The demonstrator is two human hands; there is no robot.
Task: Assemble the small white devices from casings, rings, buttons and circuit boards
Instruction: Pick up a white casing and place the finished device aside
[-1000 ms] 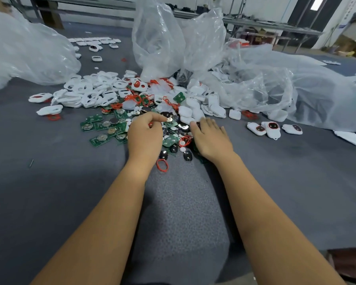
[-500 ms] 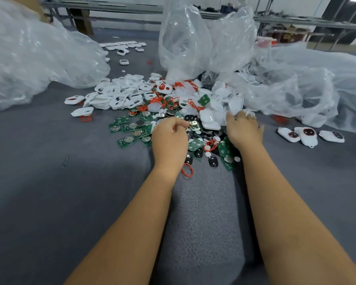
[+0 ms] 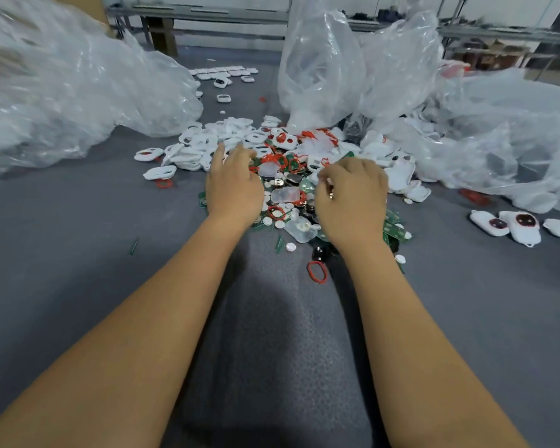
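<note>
Jumbled parts pile (image 3: 288,176) on grey mat

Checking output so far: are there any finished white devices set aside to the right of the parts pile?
Yes, three closed white devices lie in a row on the grey table, right of the parts pile.

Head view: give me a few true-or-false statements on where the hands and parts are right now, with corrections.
1. Both hands are over the mixed parts pile. True.
2. The left hand is lifting a plastic bag. False: it reaches, fingers spread, toward the white casings.
3. Three assembled white devices lie apart on the right of the grey mat. True.
4. A loose red ring lies on the mat near the right forearm. True.
5. The right hand lies flat and open on bare mat. False: its fingers are curled over the pile; what it holds, if anything, cannot be made out.
</note>
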